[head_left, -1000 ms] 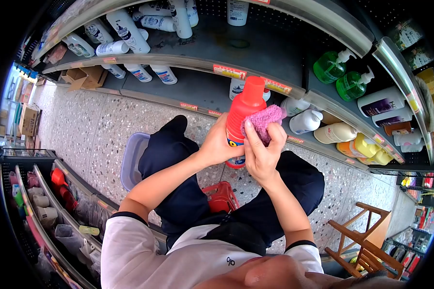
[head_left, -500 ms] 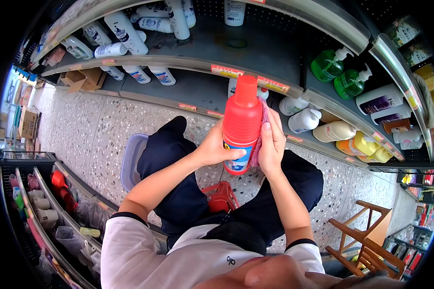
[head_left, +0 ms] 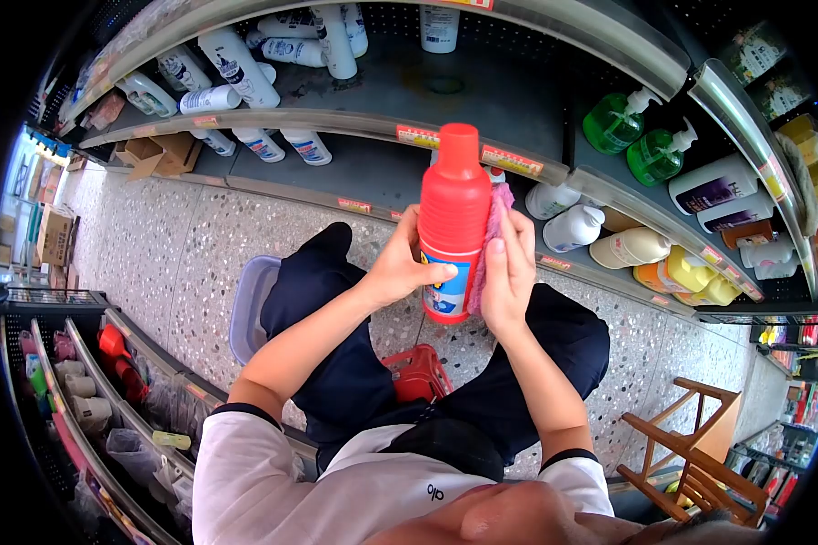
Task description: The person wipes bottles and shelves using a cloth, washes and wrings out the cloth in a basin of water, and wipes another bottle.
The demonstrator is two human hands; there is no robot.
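Principal risk, in my judgement: the round red plastic bottle could twist or slip, since only my left hand wraps it while my right hand bears on its side through a fuzzy pink cloth. Too hard a push, or a slackened left thumb, would be the cause; a drop would probably end on the speckled grey floor. Second risk: rubbing over the edge of the blue printed label could lift it. Whether the red cap is tight, I cannot tell.

Position: the bottle is held between my two hands, cap end pointing away from me toward the dark grey shelf. Left fingers: closed round its left side, thumb across the label, other tips hidden. Right fingers: nearly straight, keeping the cloth flat against the bottle's right side.
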